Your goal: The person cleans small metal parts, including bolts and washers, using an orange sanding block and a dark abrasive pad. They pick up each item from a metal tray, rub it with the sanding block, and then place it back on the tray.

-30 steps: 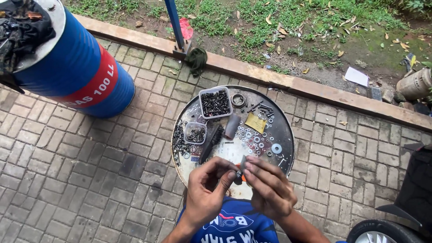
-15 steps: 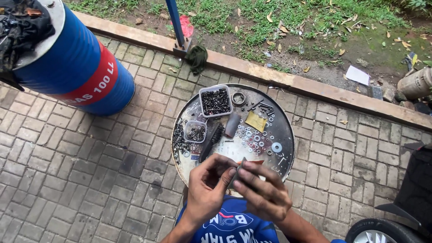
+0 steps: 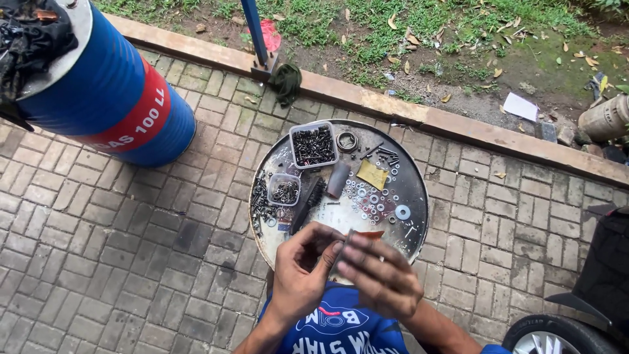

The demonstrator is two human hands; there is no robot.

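Note:
My left hand [image 3: 300, 272] and my right hand [image 3: 379, 274] meet over the near edge of a round metal tray [image 3: 411, 172]. Between their fingertips they pinch a small grey part [image 3: 345, 244] with a red-orange piece beside it; its exact shape is hidden by my fingers. On the tray lie a square tub of dark screws [image 3: 313, 145], a smaller tub of bolts [image 3: 284, 190], a dark brush [image 3: 308, 203], several loose washers [image 3: 373, 196], a yellow pad [image 3: 372, 174] and a metal ring [image 3: 346, 141].
A blue drum with a red band [image 3: 108, 98] stands at the left on the brick paving. A blue pole [image 3: 255, 33] rises from the kerb, with a dark rag [image 3: 286, 82] at its foot. Grass lies beyond. A tyre [image 3: 557, 334] shows at the lower right.
Both hands have drawn closer together and a little toward me, the right fingers now folded over the small part that the left fingertips hold.

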